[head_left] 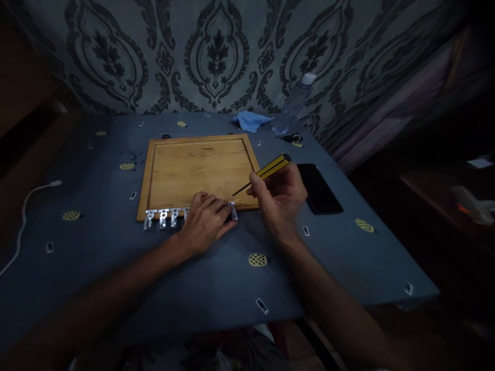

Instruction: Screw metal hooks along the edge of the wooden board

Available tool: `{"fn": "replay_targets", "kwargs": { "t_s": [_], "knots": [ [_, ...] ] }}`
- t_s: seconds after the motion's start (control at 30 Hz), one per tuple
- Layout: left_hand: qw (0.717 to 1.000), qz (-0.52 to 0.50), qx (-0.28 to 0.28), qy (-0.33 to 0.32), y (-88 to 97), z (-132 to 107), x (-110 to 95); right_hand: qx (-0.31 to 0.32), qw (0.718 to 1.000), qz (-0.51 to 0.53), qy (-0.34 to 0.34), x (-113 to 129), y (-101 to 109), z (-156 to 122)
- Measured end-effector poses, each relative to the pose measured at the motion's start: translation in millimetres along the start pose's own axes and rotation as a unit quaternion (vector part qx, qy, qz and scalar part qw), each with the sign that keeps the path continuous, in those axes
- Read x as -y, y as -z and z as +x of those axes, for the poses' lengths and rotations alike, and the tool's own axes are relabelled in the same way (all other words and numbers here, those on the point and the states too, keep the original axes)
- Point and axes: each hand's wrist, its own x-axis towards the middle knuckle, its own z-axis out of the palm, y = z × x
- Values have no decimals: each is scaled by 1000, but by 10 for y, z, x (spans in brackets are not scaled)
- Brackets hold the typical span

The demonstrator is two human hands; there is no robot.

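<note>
Left hand (204, 219) lies flat, fingers pressed on a hook rail (166, 215) at the board's (197, 170) near edge. Right hand (280, 198) pinches a screwdriver (266, 172), tip just right of the left fingers; phone (319, 188) beyond the right hand

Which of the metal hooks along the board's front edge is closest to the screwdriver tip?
The rightmost hook, just right of the left hand. The other visible hooks hang left of that hand, farther from the screwdriver.

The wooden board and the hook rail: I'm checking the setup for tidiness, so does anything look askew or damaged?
Nothing stands out. The square wooden board lies flat; the silver metal hook rail runs straight along its near edge.
</note>
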Motion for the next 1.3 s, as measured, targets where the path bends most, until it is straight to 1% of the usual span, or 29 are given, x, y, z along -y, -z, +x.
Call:
{"fn": "replay_targets", "kwargs": {
  "t_s": [0.13, 0.2, 0.6, 0.83, 1.13, 1.2, 1.3],
  "knots": [
    [1000, 4, -5, -7, 3, -1, 11, 47, 998, -45, 17, -47, 7, 13],
    [1000, 6, -6, -9, 2, -1, 14, 61, 996, -61, 27, -69, 6, 1],
    [1000, 12, -10, -13, -2, 3, 16, 84, 993, -71, 35, -97, -4, -22],
    [1000, 9, -12, -12, -5, 2, 16, 105, 992, -63, 13, -71, 11, 4],
    [1000, 9, -16, -12, -7, -1, 12, 208, 977, -19, -39, 27, 103, 126],
    [1000, 9, -12, -12, -5, 0, 13, 213, 976, -21, -37, 38, 113, 133],
    [1000, 9, -5, -8, 1, 2, 13, 203, 978, -42, -20, 27, 117, 124]
  ]
}}
